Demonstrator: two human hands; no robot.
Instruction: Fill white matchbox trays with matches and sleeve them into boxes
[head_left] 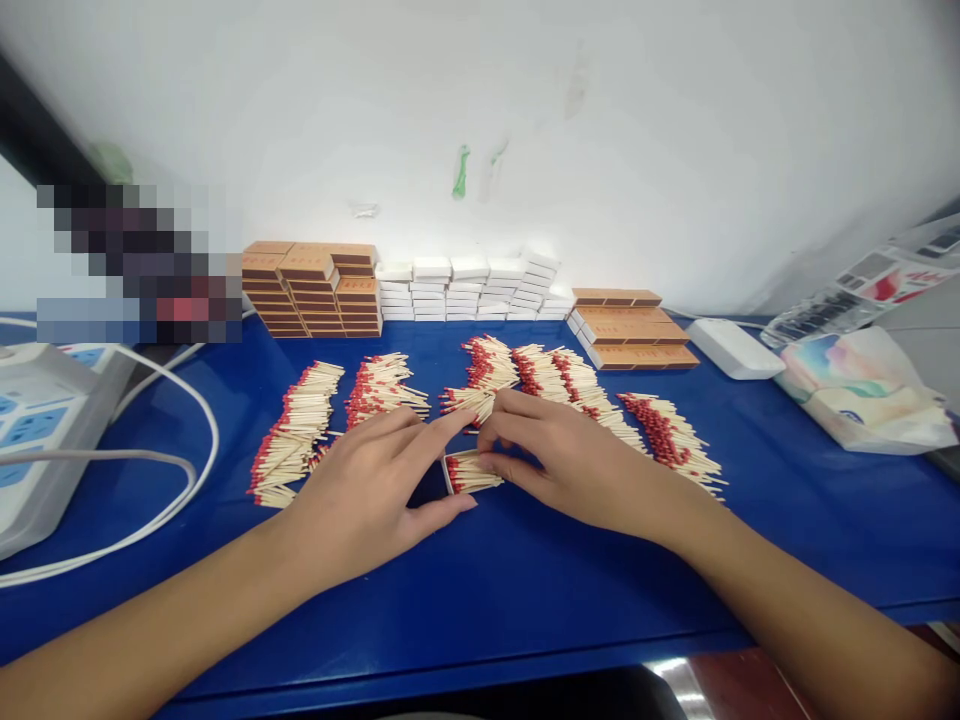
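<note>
A small white matchbox tray [448, 474] lies on the blue table between my hands, with red-headed matches [469, 472] in it, their heads to the left. My left hand [367, 490] is open around its left end, index finger stretched beyond the far side and thumb along the near side; I cannot tell whether they touch the tray. The thumb and curled fingers of my right hand [547, 450] close over the matches at the tray's right end. Just beyond my fingers lies a pile of loose matches [491, 365], partly hidden by the right hand.
More match piles lie left [304, 420] and right [667, 440]. Along the wall stand brown matchboxes [315, 290], stacked white trays [469, 290] and further brown boxes [634, 335]. A power strip [45, 430] with white cables is at left; a white adapter [735, 348] and tissue pack [862, 390] at right.
</note>
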